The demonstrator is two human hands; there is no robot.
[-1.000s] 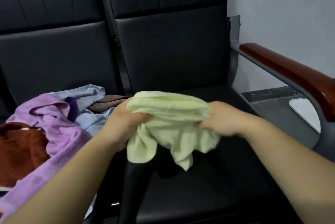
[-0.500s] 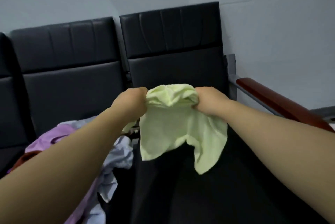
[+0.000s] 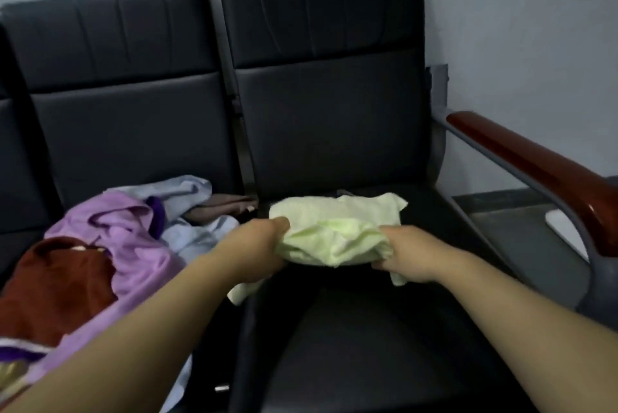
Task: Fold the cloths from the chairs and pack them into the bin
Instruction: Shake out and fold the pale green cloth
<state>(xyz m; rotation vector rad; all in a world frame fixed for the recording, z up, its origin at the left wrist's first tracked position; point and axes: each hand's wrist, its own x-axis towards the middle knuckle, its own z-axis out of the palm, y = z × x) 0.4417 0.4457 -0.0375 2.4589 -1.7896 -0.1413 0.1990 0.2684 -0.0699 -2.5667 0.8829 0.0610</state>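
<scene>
A row of black padded chairs (image 3: 327, 131) stands against a pale grey wall (image 3: 521, 28), filling most of the frame. At the centre, a pale green cloth (image 3: 334, 228) lies bunched over the seat of the right-hand chair, its far part spread on the cushion and its near part gathered into loose folds. The left hand (image 3: 257, 250) grips the cloth's left end, its fingers closed around the fabric, with a small corner hanging out below the wrist. The right hand (image 3: 406, 253) grips the right end, fingers likewise closed on the cloth, and another corner droops beneath it. Both bare forearms reach in from the lower edge of the frame.

To the left of centre, on the neighbouring seat, lies a heap of other cloths: a lilac cloth (image 3: 133, 245) on top, a rust-brown cloth (image 3: 57, 285) at the lower left, a light blue cloth (image 3: 187, 195) behind them and a brown cloth (image 3: 220, 208) near the gap between the seats. At the right edge, a reddish wooden armrest (image 3: 535, 168) sits on a grey metal frame.
</scene>
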